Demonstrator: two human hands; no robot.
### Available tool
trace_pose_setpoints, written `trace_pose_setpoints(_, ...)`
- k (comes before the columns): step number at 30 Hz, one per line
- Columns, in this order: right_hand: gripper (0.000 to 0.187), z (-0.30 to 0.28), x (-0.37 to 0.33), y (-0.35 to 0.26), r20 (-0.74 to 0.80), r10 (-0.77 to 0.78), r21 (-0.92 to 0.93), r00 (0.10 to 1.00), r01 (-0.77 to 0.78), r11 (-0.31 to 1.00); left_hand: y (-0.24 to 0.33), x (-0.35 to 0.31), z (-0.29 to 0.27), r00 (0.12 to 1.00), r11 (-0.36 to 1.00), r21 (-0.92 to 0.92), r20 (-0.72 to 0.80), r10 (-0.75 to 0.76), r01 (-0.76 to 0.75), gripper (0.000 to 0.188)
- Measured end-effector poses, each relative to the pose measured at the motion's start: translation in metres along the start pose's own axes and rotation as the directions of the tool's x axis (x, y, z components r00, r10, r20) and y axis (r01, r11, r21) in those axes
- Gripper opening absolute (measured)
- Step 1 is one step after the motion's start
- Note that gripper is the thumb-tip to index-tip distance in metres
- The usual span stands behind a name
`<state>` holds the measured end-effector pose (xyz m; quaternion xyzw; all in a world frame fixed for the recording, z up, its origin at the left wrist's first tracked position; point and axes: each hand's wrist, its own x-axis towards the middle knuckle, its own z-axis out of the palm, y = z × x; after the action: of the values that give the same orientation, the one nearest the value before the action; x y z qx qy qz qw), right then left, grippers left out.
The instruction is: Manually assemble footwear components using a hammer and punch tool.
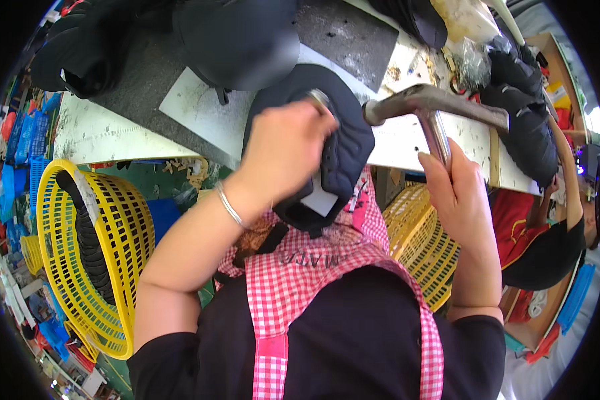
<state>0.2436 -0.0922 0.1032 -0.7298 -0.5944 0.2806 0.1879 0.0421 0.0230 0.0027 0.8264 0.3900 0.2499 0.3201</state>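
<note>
My right hand (459, 190) is closed around the handle of a metal hammer (440, 101), raised above the table edge on the right. Its round striking face points left, toward my other hand. My left hand (283, 143) pinches a short metal punch (319, 100) over a black moulded padded piece (355, 143). The punch's lower end is hidden by my fingers, so its contact with the piece cannot be made out. This padded piece has a raised contour and a cut-out, and it overhangs the table's near edge toward my apron.
More black moulded pieces (240, 40) lie at the back left, on a dark mat (137, 110) over the white table (87, 137). Black items (527, 127) fill the right end. Yellow baskets (130, 220) stand either side of me. Another person's arm (567, 173) is at far right.
</note>
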Motion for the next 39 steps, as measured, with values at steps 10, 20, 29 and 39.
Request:
trace_pose_setpoints(10,0.032,0.024,0.002,0.023,0.053,-0.016,-0.037,0.998,0.018,0.999,-0.003,-0.055,-0.021,0.985,0.936,-0.316,0.124,-0.12,0.154,0.016)
trace_pose_setpoints(20,0.02,-0.002,-0.023,0.001,-0.405,-0.651,0.147,0.642,0.748,0.647,0.013,-0.07,-0.005,0.953,0.941,0.222,-0.108,0.283,-0.254,0.009)
trace_pose_setpoints(29,0.028,0.002,-0.009,0.006,-0.122,0.044,0.208,0.992,-0.018,0.978,-0.013,-0.056,-0.016,0.978,0.871,-0.448,0.044,-0.204,0.202,0.021)
trace_pose_setpoints(39,0.02,-0.028,0.005,-0.014,-0.283,-0.105,0.471,0.953,0.233,0.851,-0.01,-0.055,-0.017,0.99,0.93,-0.345,-0.013,-0.138,0.125,0.014)
